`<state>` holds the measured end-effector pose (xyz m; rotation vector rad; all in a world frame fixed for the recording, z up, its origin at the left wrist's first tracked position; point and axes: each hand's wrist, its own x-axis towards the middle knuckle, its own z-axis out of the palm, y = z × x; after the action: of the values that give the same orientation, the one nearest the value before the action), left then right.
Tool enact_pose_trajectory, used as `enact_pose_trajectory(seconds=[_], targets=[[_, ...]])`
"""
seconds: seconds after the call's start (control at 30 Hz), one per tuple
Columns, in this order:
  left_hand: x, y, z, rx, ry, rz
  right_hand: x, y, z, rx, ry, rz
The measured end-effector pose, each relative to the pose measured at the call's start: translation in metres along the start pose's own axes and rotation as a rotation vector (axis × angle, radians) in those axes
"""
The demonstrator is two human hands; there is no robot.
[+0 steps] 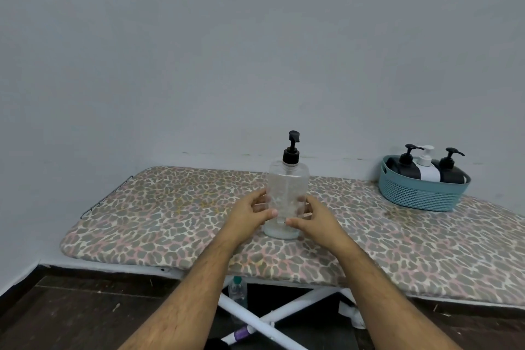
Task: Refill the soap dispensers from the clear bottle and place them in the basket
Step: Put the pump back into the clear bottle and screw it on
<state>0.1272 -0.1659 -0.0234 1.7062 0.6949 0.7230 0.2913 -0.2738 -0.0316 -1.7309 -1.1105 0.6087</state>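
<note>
A clear bottle (288,179) with a black pump stands upright near the front middle of the leopard-print ironing board (170,207). A little liquid sits at its bottom. My left hand (251,212) holds its left side, with the thumb across the front. My right hand (311,217) holds its right side, fingers curled around it. At the back right a teal basket (420,193) holds three pump dispensers: a black one (402,166), a white one (427,169) and another black one (451,172).
A bare grey wall rises behind the board. Under the board are its white crossed legs (272,318), a small clear bottle with a green cap (237,290) and a purple-and-white object (241,332) on the dark wooden floor.
</note>
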Motion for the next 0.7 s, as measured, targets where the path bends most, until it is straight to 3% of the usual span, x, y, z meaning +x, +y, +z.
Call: enact_pose_trajectory(seconds=[0.43,0.7], targets=[[0.145,0.018,0.097,0.014,-0.002,0.082,0.103,0.039,-0.089,0.014,0.267,0.037],[0.208,-0.007,0.135,0.029,-0.021,0.072,0.152,0.073,-0.119,-0.060,0.291,0.069]])
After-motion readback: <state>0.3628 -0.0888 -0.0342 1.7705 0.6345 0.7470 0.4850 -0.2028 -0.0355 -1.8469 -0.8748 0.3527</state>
